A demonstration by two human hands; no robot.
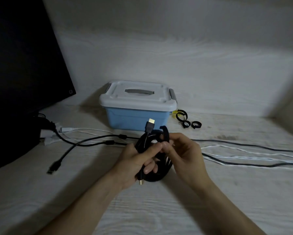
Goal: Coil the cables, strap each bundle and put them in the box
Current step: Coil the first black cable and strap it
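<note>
My left hand (pixel 135 161) grips a coiled black cable bundle (pixel 161 173) held just above the desk, in front of the box. One gold-tipped plug (pixel 150 125) sticks up from the coil and another pokes out below my left palm. My right hand (pixel 181 151) pinches a black strap (pixel 165 133) that curves over the top of the coil. The blue box (pixel 135 119) with its grey lid (pixel 137 95) closed stands behind the hands.
Loose black straps (pixel 187 122) lie right of the box. A black cable (pixel 84 141) with a USB plug and white cables (pixel 244 155) trail across the desk. A dark monitor (pixel 23 65) stands at the left on the desk (pixel 142 209).
</note>
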